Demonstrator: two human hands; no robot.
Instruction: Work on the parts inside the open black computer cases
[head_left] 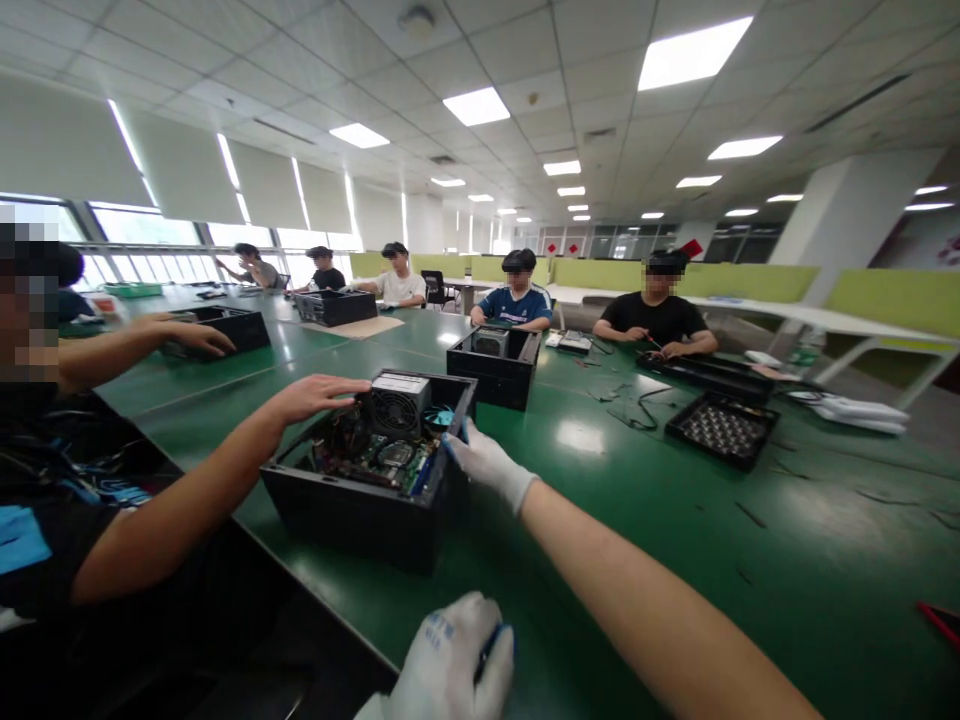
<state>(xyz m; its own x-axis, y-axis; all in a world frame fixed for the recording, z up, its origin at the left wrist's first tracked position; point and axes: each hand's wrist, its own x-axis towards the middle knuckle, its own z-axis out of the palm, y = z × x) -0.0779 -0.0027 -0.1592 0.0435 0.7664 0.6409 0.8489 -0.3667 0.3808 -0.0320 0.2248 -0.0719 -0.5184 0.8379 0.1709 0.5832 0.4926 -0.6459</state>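
Observation:
A black computer case lies open on the green table in front of me, its motherboard facing up. A silver power supply with a fan grille sits at its far side, with a blue round fan beside it. My right hand, in a white glove with blue fingertips, grips the right side of the case. Lower down, near the table edge, my left hand is gloved too, its fingers curled; whatever they may hold is hidden. A co-worker's bare hand reaches over the case from the left.
Another open case stands just beyond. To the right lie a black tray-like panel, loose cables and small scraps. A person works across the table. The table's front edge runs diagonally at lower left.

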